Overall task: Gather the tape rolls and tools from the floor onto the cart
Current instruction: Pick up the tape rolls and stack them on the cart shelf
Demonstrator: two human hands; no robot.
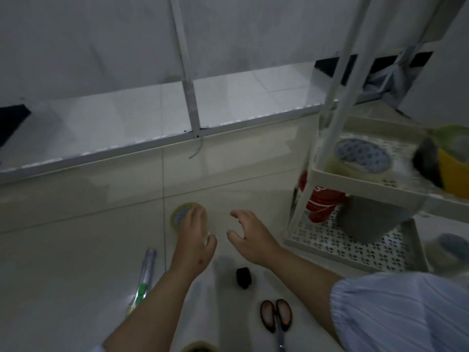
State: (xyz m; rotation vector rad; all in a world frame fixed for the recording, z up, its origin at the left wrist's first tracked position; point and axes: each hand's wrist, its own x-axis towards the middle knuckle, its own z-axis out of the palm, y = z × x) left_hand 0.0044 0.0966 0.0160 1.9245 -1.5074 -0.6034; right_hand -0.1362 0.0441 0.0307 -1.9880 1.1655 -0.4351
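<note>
pens [144, 278] lower left, on floor | left hand [194, 240] fingers on tape roll [182, 215], centre: curl round its rim before lifting | right hand [250, 237] spread, empty | scissors [276, 316] below | cart [355, 174] right, carrying rolls

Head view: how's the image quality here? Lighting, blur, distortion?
Head view: dim, grey light throughout; faint glare on the floor tiles. Motion blur smears the yellow tape roll at the right edge and softens the left hand on the floor tape roll. Wide-angle lens bows the metal floor rail and tilts the cart posts. Scissors stay fairly sharp.
</note>
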